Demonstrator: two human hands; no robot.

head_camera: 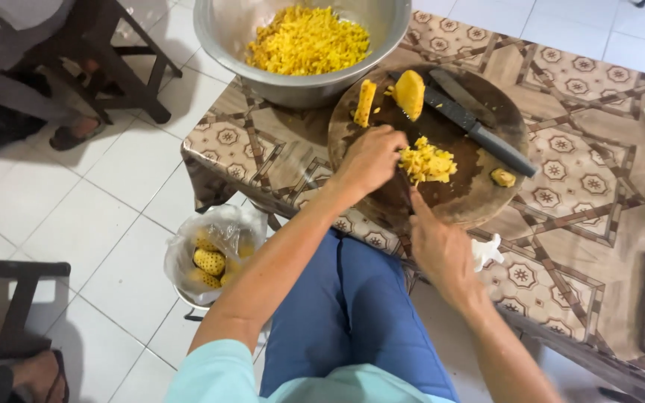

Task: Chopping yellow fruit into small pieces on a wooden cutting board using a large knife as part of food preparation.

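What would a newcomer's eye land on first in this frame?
The bright yellow chopped fruit: a heap fills the metal bowl at the top, and a small pile sits on the round wooden board between the left hand and right hand. A dark knife lies across the board.

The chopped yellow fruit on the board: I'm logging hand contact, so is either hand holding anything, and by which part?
The left hand cups the chopped fruit pile at its left edge. The right hand only points a finger at the board; it holds nothing.
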